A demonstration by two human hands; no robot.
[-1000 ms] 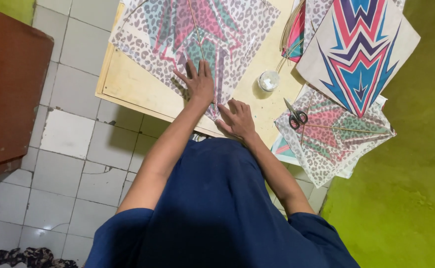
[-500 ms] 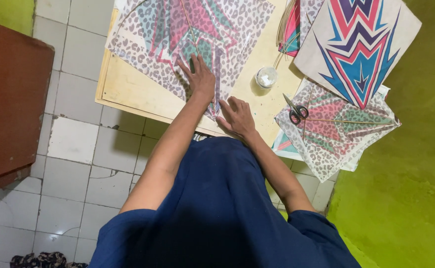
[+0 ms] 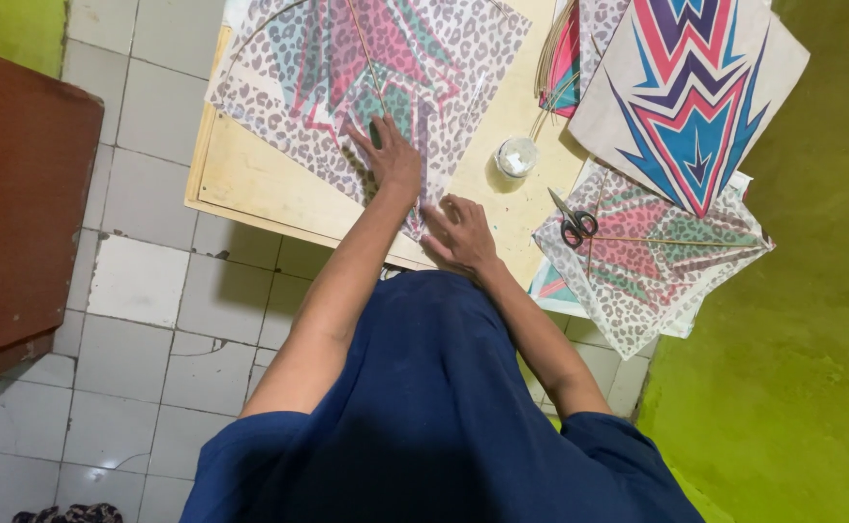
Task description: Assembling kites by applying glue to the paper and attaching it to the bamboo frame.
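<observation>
The right hand [image 3: 463, 235] lies flat with fingers spread on the near corner of the spotted kite [image 3: 366, 87], holding nothing. Just past it, the left hand [image 3: 389, 158] presses flat on the same kite, which lies on a wooden board [image 3: 260, 189]. Farther right are a small cup [image 3: 515, 156], scissors [image 3: 572, 221] and more kites [image 3: 686, 87].

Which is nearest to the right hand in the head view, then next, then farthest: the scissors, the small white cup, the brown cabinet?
From the right hand:
1. Scissors, just to its right on the stacked leopard-print kites.
2. Small white cup, up and right on the wooden board; only slightly farther, nearly a tie.
3. Brown cabinet, far left across the tiled floor.
</observation>
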